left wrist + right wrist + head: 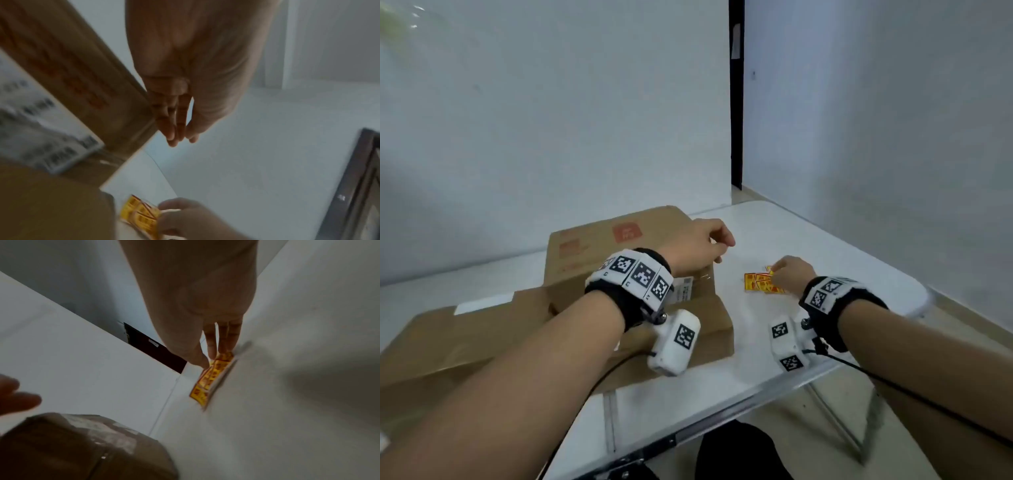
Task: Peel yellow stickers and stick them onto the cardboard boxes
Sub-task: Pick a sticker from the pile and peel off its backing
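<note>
Two brown cardboard boxes lie on the white table (825,240): an upper box (619,246) with red print and a white label (688,289), stacked on a flatter box (465,335). My left hand (720,251) hovers at the upper box's right edge, fingers loosely together and holding nothing (180,139). A small stack of yellow stickers (756,282) lies on the table to the right of the boxes. My right hand (774,274) pinches the stack's near end between thumb and fingers (211,358). The stickers (207,381) stay low against the table.
The table's rounded right corner (924,294) and front edge (722,411) are close to my right wrist. White walls stand behind, with a dark door gap (736,102) between them. Bare table surface shows between the boxes and the stickers.
</note>
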`<state>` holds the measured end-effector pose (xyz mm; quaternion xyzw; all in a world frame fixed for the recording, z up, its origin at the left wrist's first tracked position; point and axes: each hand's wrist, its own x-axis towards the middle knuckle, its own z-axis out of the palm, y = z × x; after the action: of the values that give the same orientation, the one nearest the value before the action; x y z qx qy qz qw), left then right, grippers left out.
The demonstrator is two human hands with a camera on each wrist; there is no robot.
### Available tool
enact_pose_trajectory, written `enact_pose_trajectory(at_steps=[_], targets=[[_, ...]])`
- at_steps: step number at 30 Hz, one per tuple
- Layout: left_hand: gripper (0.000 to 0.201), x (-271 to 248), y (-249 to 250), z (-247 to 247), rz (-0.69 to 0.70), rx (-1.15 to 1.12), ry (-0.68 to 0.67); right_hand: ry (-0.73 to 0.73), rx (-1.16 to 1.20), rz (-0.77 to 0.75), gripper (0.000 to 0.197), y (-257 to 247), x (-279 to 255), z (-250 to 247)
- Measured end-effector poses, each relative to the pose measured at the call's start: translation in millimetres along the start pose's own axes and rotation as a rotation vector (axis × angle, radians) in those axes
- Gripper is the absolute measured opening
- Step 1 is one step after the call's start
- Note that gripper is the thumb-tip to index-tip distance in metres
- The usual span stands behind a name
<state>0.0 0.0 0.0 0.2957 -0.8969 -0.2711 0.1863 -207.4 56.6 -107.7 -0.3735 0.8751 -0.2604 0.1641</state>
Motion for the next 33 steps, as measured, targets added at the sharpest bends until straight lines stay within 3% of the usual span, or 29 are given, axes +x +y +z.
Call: enact_pose_trajectory(at_steps=[2,5,8,11,18,22,27,30,33], targets=[[0.017,7,6,11,-0.065,-0.215,-0.069,-0.013,-0.022,-0.011,0.040,7,-3,1],[0.016,16,9,22,-0.066,-0.285,-0.095,-0.059,-0.090,-0.031,0.059,10,-4,8],[0.016,19,6,31,-0.093,-0.346,-0.109,-0.031,-0.068,-0.020,0.062,10,-4,14],[0.017,18,3,36,-0.122,-0.417,-0.114,0.030,0.028,0.022,0.055,12,-3,18],[0.015,15,-2,45,-0.249,-0.692,-0.092,0.228,0.343,0.063,0.018,20,-9,9],[0.016,13,1,52,-0.241,-0.623,-0.078,0.274,0.419,0.046,0.011,27,-15,7],[0.022,11,11,65,-0.033,-0.120,-0.049,0.315,0.427,0.017,0.019,36,-24,5],[0.021,10,14,73,-0.043,-0.108,-0.103,0.348,0.507,0.035,0.021,37,-30,1],[0.020,11,13,72,-0.088,-0.187,-0.084,0.387,0.639,-0.044,0.015,22,-40,-9]])
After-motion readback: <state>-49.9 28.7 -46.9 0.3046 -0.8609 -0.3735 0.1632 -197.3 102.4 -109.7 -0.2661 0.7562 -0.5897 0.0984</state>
